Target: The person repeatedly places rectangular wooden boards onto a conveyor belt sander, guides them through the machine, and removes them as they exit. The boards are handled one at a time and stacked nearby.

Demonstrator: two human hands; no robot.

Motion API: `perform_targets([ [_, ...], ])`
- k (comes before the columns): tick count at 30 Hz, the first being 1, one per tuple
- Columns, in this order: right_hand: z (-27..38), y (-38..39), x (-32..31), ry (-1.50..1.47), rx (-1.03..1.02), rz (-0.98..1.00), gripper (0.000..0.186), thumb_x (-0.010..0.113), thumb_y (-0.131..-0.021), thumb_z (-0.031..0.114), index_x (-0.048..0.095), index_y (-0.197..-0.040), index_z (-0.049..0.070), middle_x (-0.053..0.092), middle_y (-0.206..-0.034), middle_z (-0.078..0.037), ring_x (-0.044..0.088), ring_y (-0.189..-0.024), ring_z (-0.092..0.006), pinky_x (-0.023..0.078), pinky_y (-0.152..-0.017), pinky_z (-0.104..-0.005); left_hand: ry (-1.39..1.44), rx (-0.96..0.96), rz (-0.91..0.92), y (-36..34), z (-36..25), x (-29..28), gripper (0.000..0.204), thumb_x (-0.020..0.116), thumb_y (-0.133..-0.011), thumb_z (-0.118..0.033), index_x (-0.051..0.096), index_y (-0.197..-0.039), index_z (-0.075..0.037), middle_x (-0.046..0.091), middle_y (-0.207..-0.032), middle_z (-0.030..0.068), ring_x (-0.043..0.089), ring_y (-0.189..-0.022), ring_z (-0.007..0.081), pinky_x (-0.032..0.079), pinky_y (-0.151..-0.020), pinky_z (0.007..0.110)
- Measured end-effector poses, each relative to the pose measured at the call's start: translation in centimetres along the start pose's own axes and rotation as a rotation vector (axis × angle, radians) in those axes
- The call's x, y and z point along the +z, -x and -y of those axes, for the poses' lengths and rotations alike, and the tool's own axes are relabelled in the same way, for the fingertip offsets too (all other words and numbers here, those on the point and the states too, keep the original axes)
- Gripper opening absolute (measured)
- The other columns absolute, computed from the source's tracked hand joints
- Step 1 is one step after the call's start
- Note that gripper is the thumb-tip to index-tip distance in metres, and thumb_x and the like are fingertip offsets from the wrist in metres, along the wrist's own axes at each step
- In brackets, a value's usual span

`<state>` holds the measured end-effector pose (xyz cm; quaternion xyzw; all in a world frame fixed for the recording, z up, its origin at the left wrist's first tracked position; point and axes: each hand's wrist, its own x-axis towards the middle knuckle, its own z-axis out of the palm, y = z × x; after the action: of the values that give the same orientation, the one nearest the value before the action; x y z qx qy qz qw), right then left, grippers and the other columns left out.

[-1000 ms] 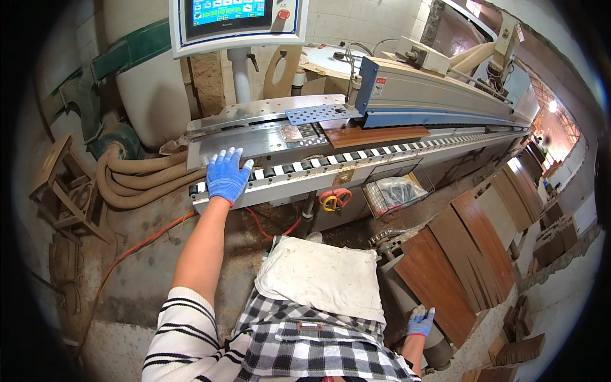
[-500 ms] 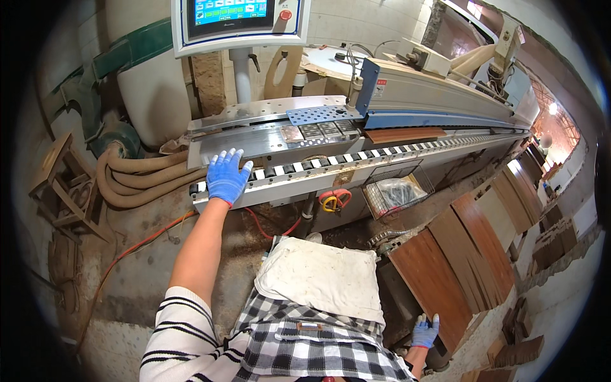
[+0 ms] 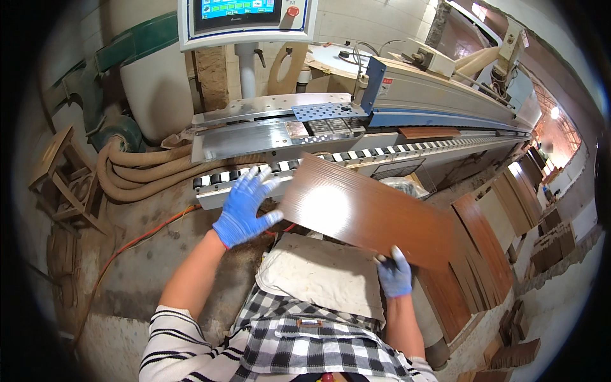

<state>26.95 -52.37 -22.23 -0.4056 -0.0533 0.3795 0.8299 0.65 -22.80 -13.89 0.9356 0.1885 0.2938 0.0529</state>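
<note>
A reddish-brown wood-grain board (image 3: 388, 219) is held up in front of me, tilted, with a bright glare on its left part. My right hand (image 3: 396, 275), in a blue glove with pale fingertips, grips its near edge, thumb on top; the fingers beneath are partly hidden. Beside the board's left end is my left hand (image 3: 245, 207), gloved the same way, fingers spread and somewhat blurred. Whether its thumb touches the board I cannot tell. Just beyond lies the roller rail (image 3: 219, 178) of a long machine, below its metal bed (image 3: 238, 142).
Another brown board (image 3: 429, 132) lies in the machine beneath its blue guard (image 3: 433, 119). Stacked boards (image 3: 487, 235) stand at my right. A control screen (image 3: 235, 13) rises at the back. Thick hoses (image 3: 121, 184) and a wooden stool (image 3: 60, 181) are at the left; an orange hose (image 3: 137, 240) crosses the floor.
My right hand has brought a board up and leftward from the stack at the right. My left hand has come off the machine's front edge, moving slightly right and nearer me.
</note>
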Motion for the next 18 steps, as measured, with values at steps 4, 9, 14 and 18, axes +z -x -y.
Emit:
perform_targets([
  [4,-2.9,-4.5,8.5,0.088,0.16,0.218,0.02,0.062,-0.093,0.018,0.058,-0.11,0.01,0.065,-0.093,-0.005,0.065,-0.075,-0.019,0.056,-0.074,-0.0379,-0.202,0.013,0.075,2.2,-0.5,-1.3,0.064,0.061,-0.085,-0.052,0.052,-0.136,-0.015,0.045,-0.143,0.0169,0.036,-0.135,0.0384,0.02,-0.116,0.05],
  [9,-7.0,-9.0,14.1,-0.052,0.342,0.423,0.023,0.061,-0.094,0.016,0.057,-0.113,0.004,0.064,-0.108,-0.014,0.066,-0.098,-0.0279,0.055,-0.092,-0.0421,-0.32,-0.211,-0.001,4.9,4.5,-2.0,0.053,0.061,-0.088,-0.04,0.054,-0.134,-0.013,0.048,-0.141,0.0169,0.038,-0.134,0.0375,0.022,-0.115,0.049],
  [14,-6.3,-7.5,15.5,-0.067,0.244,0.51,0.048,0.059,-0.094,0.016,0.042,-0.136,0.0,0.05,-0.135,-0.02,0.054,-0.121,-0.0332,0.046,-0.105,-0.0452,-0.366,-0.415,0.006,4.0,9.1,-1.9,0.053,0.06,-0.09,-0.043,0.053,-0.136,-0.017,0.045,-0.145,0.0132,0.037,-0.137,0.0339,0.021,-0.116,0.046],
  [18,-4.2,-5.0,10.5,0.246,0.195,0.544,0.058,0.06,-0.093,0.021,0.038,-0.141,-0.003,0.054,-0.132,-0.021,0.058,-0.116,-0.0301,0.046,-0.101,-0.0425,-0.337,-0.539,0.074,1.4,12.2,-1.4,0.059,0.054,-0.091,-0.053,0.05,-0.139,-0.02,0.04,-0.15,0.0115,0.031,-0.14,0.0341,0.019,-0.116,0.049],
])
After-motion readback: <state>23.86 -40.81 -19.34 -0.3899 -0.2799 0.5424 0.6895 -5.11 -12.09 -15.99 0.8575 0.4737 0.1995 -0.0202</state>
